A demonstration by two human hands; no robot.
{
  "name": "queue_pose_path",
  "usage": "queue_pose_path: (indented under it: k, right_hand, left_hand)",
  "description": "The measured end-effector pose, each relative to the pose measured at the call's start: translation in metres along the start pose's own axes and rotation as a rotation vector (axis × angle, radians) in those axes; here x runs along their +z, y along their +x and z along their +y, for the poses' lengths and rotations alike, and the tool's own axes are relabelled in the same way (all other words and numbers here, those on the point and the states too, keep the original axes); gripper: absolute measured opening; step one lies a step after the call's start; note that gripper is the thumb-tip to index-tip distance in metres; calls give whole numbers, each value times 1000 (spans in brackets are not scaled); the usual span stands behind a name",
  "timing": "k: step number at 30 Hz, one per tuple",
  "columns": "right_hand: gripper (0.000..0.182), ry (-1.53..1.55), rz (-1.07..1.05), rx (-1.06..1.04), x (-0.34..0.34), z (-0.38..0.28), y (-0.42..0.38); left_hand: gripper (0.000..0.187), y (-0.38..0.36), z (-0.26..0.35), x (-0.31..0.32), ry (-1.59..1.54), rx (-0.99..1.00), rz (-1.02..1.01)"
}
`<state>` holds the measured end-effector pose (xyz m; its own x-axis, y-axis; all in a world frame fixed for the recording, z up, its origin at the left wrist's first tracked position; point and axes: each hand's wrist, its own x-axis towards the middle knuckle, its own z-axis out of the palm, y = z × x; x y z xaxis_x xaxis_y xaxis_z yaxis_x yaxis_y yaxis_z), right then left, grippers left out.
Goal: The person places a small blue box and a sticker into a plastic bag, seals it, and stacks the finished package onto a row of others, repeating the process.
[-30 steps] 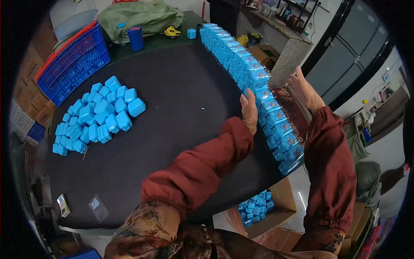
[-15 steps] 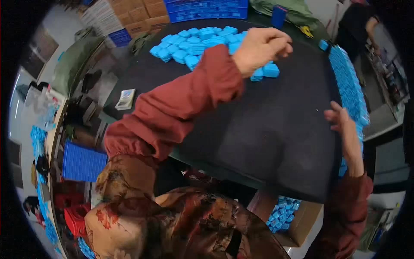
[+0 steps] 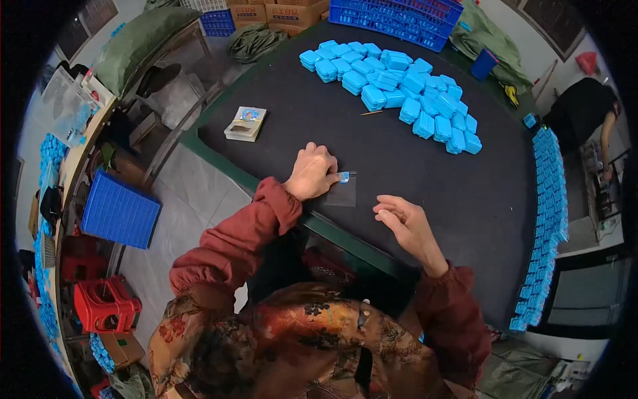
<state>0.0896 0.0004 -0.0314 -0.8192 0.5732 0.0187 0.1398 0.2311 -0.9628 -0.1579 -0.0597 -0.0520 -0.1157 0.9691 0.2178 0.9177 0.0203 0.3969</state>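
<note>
"What's on the black table point(image 3: 465, 206)?"
"A pile of blue cases point(image 3: 413, 83), towards one o'clock."
"Hands?"
"Right hand point(image 3: 407, 226) loosely open, seemingly bare; left hand point(image 3: 311, 173) nearer, fingertips touching the clear bag point(image 3: 342, 195) at its four o'clock. Pinched? Can't tell, nor its long axis."
"Writing?"
"Bag's label point(image 3: 344, 177): too small to read."

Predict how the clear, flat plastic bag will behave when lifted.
The clear, flat plastic bag will probably flop, as it looks thin against the black tabletop. It is likely light, lying flat with only a small blue printed piece showing.
</note>
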Motion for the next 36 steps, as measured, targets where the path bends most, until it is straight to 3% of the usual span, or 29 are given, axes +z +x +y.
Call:
queue_pose_path:
  k: [4,6,7,9,13,15,16,18,20,22,25,28,31,33,35,36]
  right_hand:
    - [32,67,185,30,18,-10,13]
    - [38,96,333,74,22,-9,23]
    - [38,92,344,75,25,-10,29]
    - [30,-189,412,-95,31,-14,38]
    - [14,-16,180,33,29,-33,42]
    - [14,194,290,-85,37,-42,41]
    - [14,192,292,-88,36,-42,39]
    - [12,173,325,-79,32,-39,35]
    - [12,113,345,-131,35,-42,33]
    - [12,54,357,-179,37,-43,30]
    - [9,-15,336,-151,38,-44,28]
    - [6,-23,484,-137,37,-45,25]
    - [4,127,443,-100,31,-51,19]
    - [5,302,313,-123,33,-55,15]
    - [4,435,330,-127,33,-57,16]
    - [4,567,345,-126,34,-57,15]
  left_hand:
    - [12,-3,-8,4,-92,50,87]
    - [12,-4,-6,-3,-548,103,97]
    - [12,-6,3,-13,-553,112,94]
    - [15,-13,21,-31,-991,-42,-45]
    - [15,-17,30,-31,-1159,35,-54]
    - [26,-20,43,-38,-1426,-222,78]
    - [36,-23,39,-40,-1488,-312,-5]
    - [34,-29,38,-38,-1602,-374,-199]
    - [26,-32,46,-40,-1604,-347,-270]
    - [20,-31,55,-36,-1575,-236,-104]
    - [20,-31,53,-33,-1415,-176,-28]
    - [21,-36,59,-43,-1352,-146,-55]
    - [22,-39,51,-36,-1108,-139,29]
    - [23,-39,43,-29,-1117,-91,39]
    - [23,-40,37,-31,-1128,-37,46]
    - [22,-42,39,-44,-1199,-40,-69]
